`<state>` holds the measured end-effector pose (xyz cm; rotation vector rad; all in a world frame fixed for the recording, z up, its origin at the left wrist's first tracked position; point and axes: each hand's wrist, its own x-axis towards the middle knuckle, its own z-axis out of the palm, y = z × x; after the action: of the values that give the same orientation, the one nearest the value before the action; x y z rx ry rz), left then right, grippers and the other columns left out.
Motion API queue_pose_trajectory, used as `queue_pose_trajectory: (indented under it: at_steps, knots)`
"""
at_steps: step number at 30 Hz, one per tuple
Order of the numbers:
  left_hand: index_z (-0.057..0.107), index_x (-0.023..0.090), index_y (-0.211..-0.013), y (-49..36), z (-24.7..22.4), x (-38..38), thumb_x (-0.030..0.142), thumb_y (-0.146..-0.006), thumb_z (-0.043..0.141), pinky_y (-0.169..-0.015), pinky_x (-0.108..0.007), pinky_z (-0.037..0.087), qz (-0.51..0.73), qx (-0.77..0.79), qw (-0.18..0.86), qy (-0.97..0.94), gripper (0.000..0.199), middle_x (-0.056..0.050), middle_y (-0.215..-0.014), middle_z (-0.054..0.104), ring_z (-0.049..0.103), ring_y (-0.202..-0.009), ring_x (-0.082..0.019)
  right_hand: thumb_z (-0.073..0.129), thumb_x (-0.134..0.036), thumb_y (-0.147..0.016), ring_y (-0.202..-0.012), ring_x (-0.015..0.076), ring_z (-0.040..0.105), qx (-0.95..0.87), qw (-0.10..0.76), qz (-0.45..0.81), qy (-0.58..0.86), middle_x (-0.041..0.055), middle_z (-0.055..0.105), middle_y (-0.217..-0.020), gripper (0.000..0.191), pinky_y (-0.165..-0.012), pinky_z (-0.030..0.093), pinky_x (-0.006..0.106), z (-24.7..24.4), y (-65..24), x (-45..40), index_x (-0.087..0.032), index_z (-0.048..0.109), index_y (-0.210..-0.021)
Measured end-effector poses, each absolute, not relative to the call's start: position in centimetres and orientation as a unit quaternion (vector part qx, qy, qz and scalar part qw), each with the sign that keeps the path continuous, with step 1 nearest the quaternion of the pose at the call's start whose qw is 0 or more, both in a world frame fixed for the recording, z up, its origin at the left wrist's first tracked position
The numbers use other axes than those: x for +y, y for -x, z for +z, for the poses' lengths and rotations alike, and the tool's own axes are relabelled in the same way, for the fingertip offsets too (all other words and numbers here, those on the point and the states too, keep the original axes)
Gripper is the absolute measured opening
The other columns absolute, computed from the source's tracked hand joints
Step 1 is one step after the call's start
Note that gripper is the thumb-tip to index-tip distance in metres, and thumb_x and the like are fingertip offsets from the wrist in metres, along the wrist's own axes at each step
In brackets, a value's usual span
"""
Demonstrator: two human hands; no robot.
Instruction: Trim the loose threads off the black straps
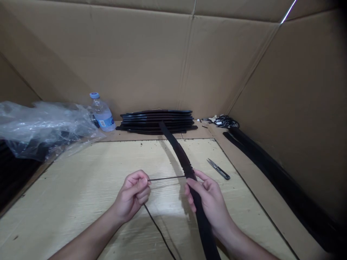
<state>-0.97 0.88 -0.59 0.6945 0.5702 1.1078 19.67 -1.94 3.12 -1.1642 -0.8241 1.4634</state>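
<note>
My left hand (pixel 134 195) is closed on a thin dark cord (pixel 166 178), pinched between thumb and index finger. The cord runs taut to the right and meets a long black strip (pixel 202 220); its other part hangs from below the hand toward the bottom edge. My right hand (pixel 207 195) grips the strip where the cord reaches it, thumb on top and fingers around the far side. Coils or ridges show on the strip just beyond the fingers. The strip's far end points toward a stack of dark strips (pixel 157 121).
Thread snips (pixel 219 169) lie right of the strip on the pale board (pixel 89 173). A water bottle (pixel 104 115) and clear plastic (pixel 46 126) stand back left. Tangled cords (pixel 223 121) and long black strips (pixel 271 173) lie right. Cardboard walls surround the board's back and sides.
</note>
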Motion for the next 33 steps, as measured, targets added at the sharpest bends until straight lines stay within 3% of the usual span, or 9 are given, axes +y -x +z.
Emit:
queue_pose_trajectory:
  at_steps: [5,8,12,16,19,22,26,29,33]
  knots:
    - [0.056,0.015,-0.071,1.0,-0.5,0.9,0.025,-0.077,0.065,-0.039,-0.016,0.011,0.505,0.284,0.747,-0.325,0.015,0.008,-0.051,0.024,0.012,-0.042,-0.003,0.061,-0.04,-0.08,-0.048,0.0078,0.051,-0.332,0.533,0.617,0.475,0.0022,0.061,-0.065,0.028,-0.041,0.042,0.018,3.3,-19.5,-1.7,-0.014,0.054,-0.078]
    - [0.053,0.015,-0.07,0.9,-0.5,1.0,0.026,-0.08,0.062,-0.043,-0.018,0.016,0.501,0.296,0.735,-0.347,0.017,0.008,-0.051,0.021,0.015,-0.044,-0.004,0.061,-0.04,-0.081,-0.05,0.008,0.052,-0.331,0.544,0.624,0.453,0.0032,0.063,-0.069,0.026,-0.043,0.042,0.018,3.4,-19.4,-1.7,-0.014,0.055,-0.081]
    - [0.056,0.015,-0.075,0.2,-0.2,0.8,0.027,-0.083,0.059,-0.052,-0.021,0.028,0.466,0.344,0.696,-0.424,0.015,0.004,-0.056,0.038,0.033,-0.051,-0.007,0.057,-0.037,-0.084,-0.049,0.0075,0.051,-0.348,0.532,0.645,0.424,0.0035,0.063,-0.069,0.023,-0.042,0.039,0.017,3.5,-19.2,-2.1,-0.014,0.054,-0.081]
    - [0.062,0.015,-0.09,-0.6,0.3,0.2,0.028,-0.082,0.06,-0.077,-0.028,0.038,0.4,0.387,0.625,-0.548,0.015,-0.006,-0.089,0.059,0.052,-0.085,-0.017,0.054,-0.036,-0.087,-0.046,0.0069,0.05,-0.371,0.497,0.679,0.392,0.0033,0.063,-0.069,0.022,-0.04,0.037,0.017,3.4,-18.7,-2.9,-0.014,0.054,-0.086]
    - [0.056,0.019,-0.106,-1.0,0.3,-0.3,0.027,-0.082,0.06,-0.093,-0.033,0.034,0.423,0.375,0.609,-0.556,0.026,-0.008,-0.112,0.055,0.048,-0.106,-0.022,0.052,-0.036,-0.088,-0.046,0.0075,0.05,-0.376,0.478,0.699,0.376,0.0032,0.063,-0.07,0.022,-0.04,0.038,0.017,3.1,-18.4,-3.2,-0.014,0.055,-0.093]
    - [0.052,0.021,-0.109,-1.5,0.2,-0.7,0.024,-0.08,0.063,-0.097,-0.034,0.032,0.458,0.377,0.616,-0.519,0.032,-0.009,-0.12,0.051,0.045,-0.112,-0.022,0.052,-0.036,-0.087,-0.045,0.0074,0.05,-0.371,0.467,0.711,0.371,0.0029,0.062,-0.069,0.023,-0.039,0.038,0.017,2.9,-18.1,-3.4,-0.014,0.055,-0.094]
    - [0.055,0.018,-0.105,-2.3,0.2,-1.0,0.024,-0.079,0.064,-0.092,-0.033,0.037,0.422,0.329,0.687,-0.492,0.028,-0.009,-0.106,0.059,0.053,-0.102,-0.021,0.053,-0.036,-0.086,-0.043,0.0071,0.05,-0.364,0.449,0.73,0.363,0.002,0.061,-0.064,0.024,-0.037,0.038,0.016,2.8,-17.8,-3.6,-0.013,0.056,-0.092]
    - [0.058,0.016,-0.103,-2.6,0.2,-1.1,0.028,-0.079,0.064,-0.077,-0.03,0.044,0.391,0.306,0.725,-0.477,0.028,-0.007,-0.082,0.063,0.059,-0.084,-0.02,0.053,-0.035,-0.086,-0.042,0.0067,0.05,-0.348,0.439,0.749,0.353,0.0021,0.061,-0.064,0.024,-0.036,0.036,0.015,2.8,-17.7,-3.8,-0.013,0.056,-0.094]
    - [0.061,0.014,-0.103,-2.6,-0.1,-0.9,0.034,-0.076,0.067,-0.059,-0.025,0.043,0.361,0.311,0.748,-0.462,0.034,-0.002,-0.059,0.059,0.058,-0.06,-0.016,0.054,-0.033,-0.086,-0.041,0.0059,0.049,-0.326,0.429,0.767,0.349,0.0018,0.06,-0.063,0.022,-0.035,0.035,0.013,3.0,-17.6,-3.9,-0.013,0.056,-0.094]
